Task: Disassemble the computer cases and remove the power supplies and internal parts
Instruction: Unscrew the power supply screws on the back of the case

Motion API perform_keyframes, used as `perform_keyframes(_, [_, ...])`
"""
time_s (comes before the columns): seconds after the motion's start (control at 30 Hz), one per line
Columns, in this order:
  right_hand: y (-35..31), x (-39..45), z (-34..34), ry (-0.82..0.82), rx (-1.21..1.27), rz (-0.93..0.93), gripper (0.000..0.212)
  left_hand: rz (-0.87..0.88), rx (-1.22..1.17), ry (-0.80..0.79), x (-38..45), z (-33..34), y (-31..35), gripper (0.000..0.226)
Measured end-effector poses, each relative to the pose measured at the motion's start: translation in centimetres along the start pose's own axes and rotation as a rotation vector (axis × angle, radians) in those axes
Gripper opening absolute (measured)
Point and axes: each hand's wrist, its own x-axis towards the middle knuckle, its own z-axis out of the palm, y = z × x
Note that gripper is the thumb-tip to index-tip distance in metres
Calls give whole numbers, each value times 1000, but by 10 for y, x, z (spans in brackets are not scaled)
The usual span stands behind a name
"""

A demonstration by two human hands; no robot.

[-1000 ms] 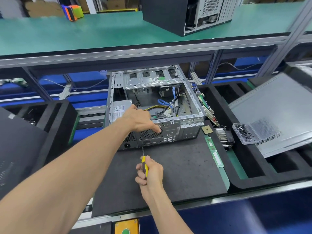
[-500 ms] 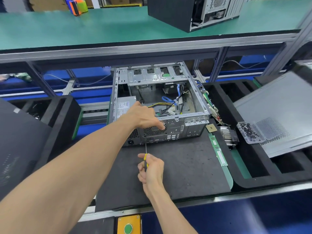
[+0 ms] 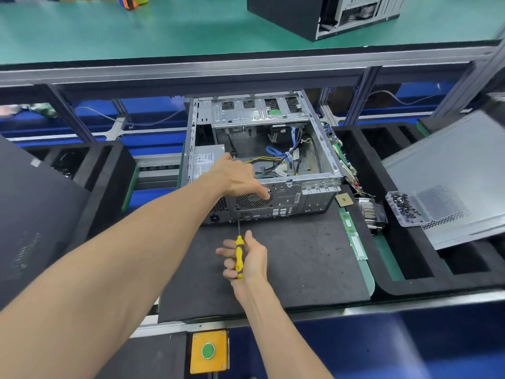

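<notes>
Open computer case (image 3: 273, 160) lies on its side at the far edge of the black mat (image 3: 300, 269), rear panel facing the person, side cover off. Power supply (image 3: 203, 165) sits in the case's near-left corner; loose cables (image 3: 281, 160) bunch mid-case, the rest of the floor is bare metal.

Left hand (image 3: 237, 179) rests over the case's near top edge, fingers straight-ish, fingertips pressing on the rear fan grille (image 3: 251, 199); it grips nothing. Right hand (image 3: 250, 258) is just in front of the case over the mat, fingers loosely curled round a yellow-handled screwdriver (image 3: 239, 253); shaft points up at the rear panel, tip at its lower edge below the grille. Contact with a screw: cannot tell.

In front of the case the mat is open out to the metal bench rim. Right of the case: a circuit board (image 3: 344, 165) leans against its side wall, then a small chip (image 3: 343, 199), a heatsink (image 3: 369, 214), RAM sticks (image 3: 354, 236) along the mat's right edge. Further right, a clear tray of screws (image 3: 405, 207) touches a removed side panel (image 3: 459, 173) tilted across a black foam bin (image 3: 410, 285). Left of the case: another foam bin (image 3: 109, 170), well apart. Behind and above the case, a second case (image 3: 300, 15) on the green shelf.
</notes>
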Motion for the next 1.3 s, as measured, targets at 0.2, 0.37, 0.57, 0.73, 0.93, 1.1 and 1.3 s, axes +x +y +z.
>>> perform_keyframes(0.2, [5,-1,-3,125,-184,-184,26,-5,-6,-5,1,0,-1,65])
perform_keyframes(0.37, [10,3,-7,222,-207,-270,25,-13,-24,-2,1,2,-1,67])
perform_keyframes(0.57, [6,2,-11,176,-204,-227,25,-13,-16,3,3,3,-2,68])
perform_keyframes(0.73, [4,0,-8,171,-277,-247,17,-10,-20,5,3,3,-2,68])
perform_keyframes(0.93, [-6,-3,-9,-52,-110,-27,41,-8,-10,3,3,4,-2,67])
perform_keyframes(1.1, [2,-2,-13,216,-300,-265,6,-6,-9,5,4,4,-2,68])
perform_keyframes(1.3, [-5,-5,-8,39,-150,-42,47,-2,0,4,4,4,-3,69])
